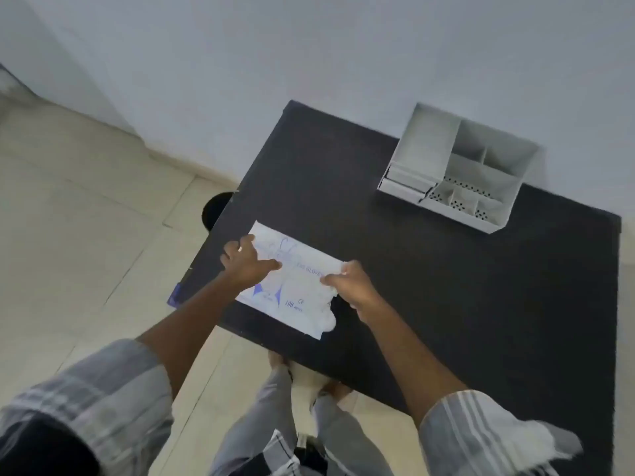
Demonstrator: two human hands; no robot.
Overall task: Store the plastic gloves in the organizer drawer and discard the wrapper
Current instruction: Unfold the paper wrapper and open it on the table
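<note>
Plastic gloves bulge from the open end of a printed wrapper lying near the front left corner of the dark worktop. Left of the wrapper's middle, our left hand presses it flat, fingers together. At the wrapper's right end, our right hand has its fingers pinched on the opening. Well beyond the wrapper, to its right, stands the white organizer, drawer shut. We judge the gloves should slide out in one stack: hold the wrapper down firmly and pull steadily rightward.
</note>
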